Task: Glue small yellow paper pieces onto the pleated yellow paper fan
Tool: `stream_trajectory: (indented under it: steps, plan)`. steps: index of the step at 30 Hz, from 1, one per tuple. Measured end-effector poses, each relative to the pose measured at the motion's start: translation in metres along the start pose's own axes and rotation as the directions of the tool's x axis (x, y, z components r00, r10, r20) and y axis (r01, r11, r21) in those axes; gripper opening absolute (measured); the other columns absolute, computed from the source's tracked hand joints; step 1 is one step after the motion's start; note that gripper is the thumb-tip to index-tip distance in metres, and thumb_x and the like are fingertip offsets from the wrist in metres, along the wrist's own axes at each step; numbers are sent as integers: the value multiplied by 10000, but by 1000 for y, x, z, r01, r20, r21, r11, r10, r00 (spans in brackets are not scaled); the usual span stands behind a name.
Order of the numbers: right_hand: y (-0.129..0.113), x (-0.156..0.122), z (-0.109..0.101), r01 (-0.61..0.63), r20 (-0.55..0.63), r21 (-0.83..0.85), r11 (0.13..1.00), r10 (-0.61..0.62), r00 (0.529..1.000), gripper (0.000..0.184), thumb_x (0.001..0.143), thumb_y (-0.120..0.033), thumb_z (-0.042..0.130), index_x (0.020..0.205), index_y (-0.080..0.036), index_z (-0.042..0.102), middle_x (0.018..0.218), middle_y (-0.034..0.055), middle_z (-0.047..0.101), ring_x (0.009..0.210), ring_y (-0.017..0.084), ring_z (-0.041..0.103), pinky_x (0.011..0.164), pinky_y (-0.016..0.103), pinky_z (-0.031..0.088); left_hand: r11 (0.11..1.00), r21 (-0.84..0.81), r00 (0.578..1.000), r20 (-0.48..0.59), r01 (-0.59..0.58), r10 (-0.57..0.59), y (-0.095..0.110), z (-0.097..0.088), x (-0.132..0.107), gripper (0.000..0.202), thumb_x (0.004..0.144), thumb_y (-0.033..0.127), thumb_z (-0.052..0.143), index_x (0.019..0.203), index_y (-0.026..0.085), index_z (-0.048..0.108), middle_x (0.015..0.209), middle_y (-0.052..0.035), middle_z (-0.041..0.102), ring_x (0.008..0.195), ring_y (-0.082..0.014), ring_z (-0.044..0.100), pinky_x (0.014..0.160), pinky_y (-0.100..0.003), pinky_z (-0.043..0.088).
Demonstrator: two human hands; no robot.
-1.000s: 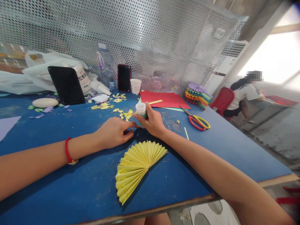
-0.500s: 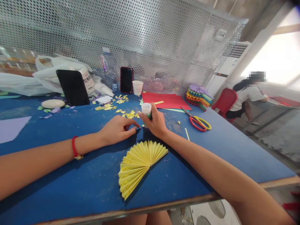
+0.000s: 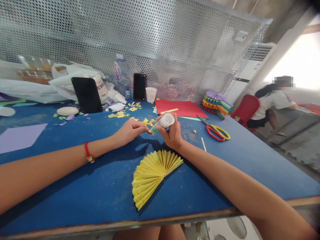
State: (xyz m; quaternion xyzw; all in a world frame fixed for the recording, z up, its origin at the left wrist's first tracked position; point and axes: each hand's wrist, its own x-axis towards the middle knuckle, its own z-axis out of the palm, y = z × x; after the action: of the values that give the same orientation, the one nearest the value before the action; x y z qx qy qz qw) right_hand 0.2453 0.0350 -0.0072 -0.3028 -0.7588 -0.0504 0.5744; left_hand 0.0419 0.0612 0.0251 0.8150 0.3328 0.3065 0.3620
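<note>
Now | right hand point(image 3: 171, 131) grips glue stick point(image 3: 163, 122), label point(image 3: 155, 129) unreadable | left hand point(image 3: 130, 131) pinched narrow beside its tip

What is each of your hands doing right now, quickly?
Left hand: pinched closed beside a glue stick; cannot tell whether it holds anything.
Right hand: closed, holding the glue stick tilted.

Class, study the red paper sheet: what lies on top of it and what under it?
A thin yellow paper strip lies on the red paper sheet. A green card edge shows beneath it; the rest is covered.
</note>
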Motion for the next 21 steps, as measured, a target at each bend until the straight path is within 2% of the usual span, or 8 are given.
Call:
stream_trajectory:
  steps: [7, 11, 16, 21]
  plan:
    - [-1, -2, -2, -13, 62, -29, 999, 14, 998, 349, 993, -516, 565, 1155, -229, 448, 879, 46, 700, 768, 207, 698, 707, 319, 530, 995, -59, 997, 35, 77, -75, -1, -2, 1, 352, 786, 350, 610, 848, 58, 797, 452, 52, 434, 479, -68, 253, 484, -229, 167]
    - [-3, 0, -2, 4, 67, -25, 1000, -2, 998, 369, 979, -542, 578, 1130, -224, 463, 839, 41, 703, 726, 202, 695, 685, 314, 533, 985, -90, 988, 48, 148, -145, -4, -3, 1, 355, 819, 351, 605, 895, 53, 783, 440, 64, 375, 451, -73, 250, 461, -230, 156]
    - [-3, 1, -1, 82, 50, -50, 995, -80, 996, 374, 1006, -573, 513, 1115, -217, 483, 854, 51, 712, 698, 186, 684, 659, 298, 522, 970, -122, 977, 60, 209, -203, -8, -2, 3, 296, 826, 302, 599, 896, 63, 759, 451, 62, 381, 448, -77, 277, 461, -227, 181]
    - [-1, -1, -2, -1, 104, -117, 993, 13, 995, 397, 991, -571, 536, 1158, -215, 485, 915, 65, 727, 732, 195, 696, 685, 303, 519, 960, -150, 971, 68, 238, -230, -2, -3, 3, 283, 825, 298, 579, 871, 73, 744, 436, 70, 357, 440, -77, 271, 458, -231, 186]
